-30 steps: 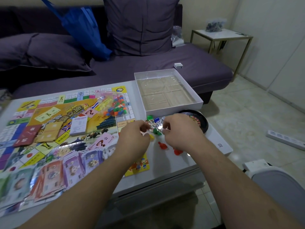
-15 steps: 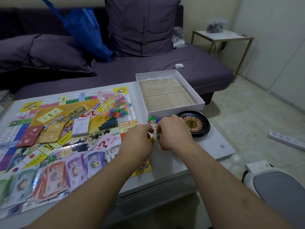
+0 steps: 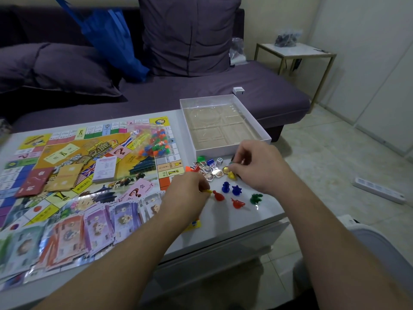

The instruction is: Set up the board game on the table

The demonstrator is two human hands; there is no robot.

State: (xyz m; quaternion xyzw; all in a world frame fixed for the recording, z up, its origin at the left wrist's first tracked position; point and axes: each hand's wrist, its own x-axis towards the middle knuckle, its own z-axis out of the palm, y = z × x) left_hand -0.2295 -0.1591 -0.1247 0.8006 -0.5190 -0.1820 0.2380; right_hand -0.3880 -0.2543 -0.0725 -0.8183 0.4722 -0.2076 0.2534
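Beside colourful printed game board (image 3: 73,166), small plastic pawns now spread on white tabletop (image 3: 263,218); yellow pawn (image 3: 207,191) pinched by left hand (image 3: 187,193), right hand (image 3: 259,166) pinching small piece, identity unclear. Sorting underway.

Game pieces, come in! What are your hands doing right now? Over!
Left hand pinches a yellow piece. Right hand pinches something small, cannot tell what. Red, blue, green pieces loose on the table beside the board. Nothing in the way.
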